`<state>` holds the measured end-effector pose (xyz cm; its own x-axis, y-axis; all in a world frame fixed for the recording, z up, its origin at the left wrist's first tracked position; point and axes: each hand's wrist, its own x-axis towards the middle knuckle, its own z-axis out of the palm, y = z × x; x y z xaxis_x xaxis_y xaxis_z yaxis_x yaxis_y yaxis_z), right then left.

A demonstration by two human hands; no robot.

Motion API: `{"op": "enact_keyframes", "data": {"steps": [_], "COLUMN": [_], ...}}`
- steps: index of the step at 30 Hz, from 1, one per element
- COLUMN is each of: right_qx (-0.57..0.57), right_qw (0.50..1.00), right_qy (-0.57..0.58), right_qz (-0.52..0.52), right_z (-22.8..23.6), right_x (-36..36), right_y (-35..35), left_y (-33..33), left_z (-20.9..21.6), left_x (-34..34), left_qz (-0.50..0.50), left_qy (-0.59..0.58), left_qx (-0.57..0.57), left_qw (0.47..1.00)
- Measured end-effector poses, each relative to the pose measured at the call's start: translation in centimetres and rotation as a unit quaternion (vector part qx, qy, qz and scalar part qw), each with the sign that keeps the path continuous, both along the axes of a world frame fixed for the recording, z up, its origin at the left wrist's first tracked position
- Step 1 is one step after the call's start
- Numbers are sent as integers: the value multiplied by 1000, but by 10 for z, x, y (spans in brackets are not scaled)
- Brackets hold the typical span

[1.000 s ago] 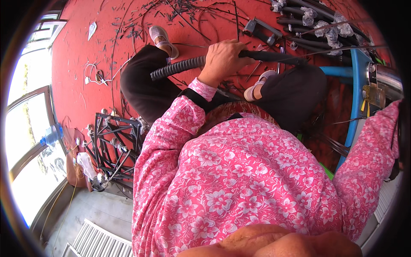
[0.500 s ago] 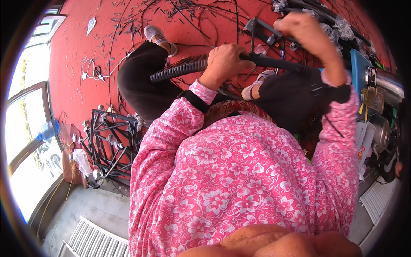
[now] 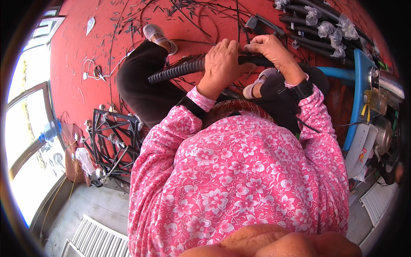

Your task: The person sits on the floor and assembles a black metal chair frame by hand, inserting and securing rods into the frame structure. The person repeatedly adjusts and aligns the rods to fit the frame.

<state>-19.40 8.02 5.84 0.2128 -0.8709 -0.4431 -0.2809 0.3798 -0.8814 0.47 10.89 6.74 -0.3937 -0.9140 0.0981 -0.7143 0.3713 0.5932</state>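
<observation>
Left hand (image 3: 220,64) round a ribbed black tube (image 3: 176,72), right hand (image 3: 272,50) curled close by, its grip unclear

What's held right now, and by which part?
Left hand grips the black rod around mid-length, ribbed end sticking out to the left. Right hand is close by; can't tell whether it holds anything.

Out past the left knee (image 3: 137,79), there's wide passage over the red floor (image 3: 68,64), just a low white cable (image 3: 85,76) to skim! Nearer us, the black metal frame (image 3: 95,128) blocks that side. Ahead, the ribbed black hose (image 3: 177,71) bars the way across the left thigh. Right's tight: blue frame (image 3: 363,81) standing like a wall, black tubes (image 3: 295,19) crowding beyond.
</observation>
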Motion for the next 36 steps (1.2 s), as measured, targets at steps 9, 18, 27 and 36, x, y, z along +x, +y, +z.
{"op": "enact_keyframes", "data": {"steps": [9, 18, 27, 36], "right_qx": [20, 40, -124, 29], "right_qw": [993, 993, 991, 997], "right_qy": [112, -104, 18, -64], "right_qz": [28, -42, -53, 29], "right_z": [-15, 27, -65, 37], "right_x": [3, -19, 10, 3], "right_y": [-8, 78, 102, 90], "left_y": [4, -14, -29, -30], "left_z": [-10, 3, -4, -8], "left_x": [1, -3, -1, 4], "left_qz": [-110, -125, -191, -226], "left_qy": [51, 53, 21, 50], "left_qx": [-159, -4, 78, 44], "left_qw": [980, 991, 978, 972]}}
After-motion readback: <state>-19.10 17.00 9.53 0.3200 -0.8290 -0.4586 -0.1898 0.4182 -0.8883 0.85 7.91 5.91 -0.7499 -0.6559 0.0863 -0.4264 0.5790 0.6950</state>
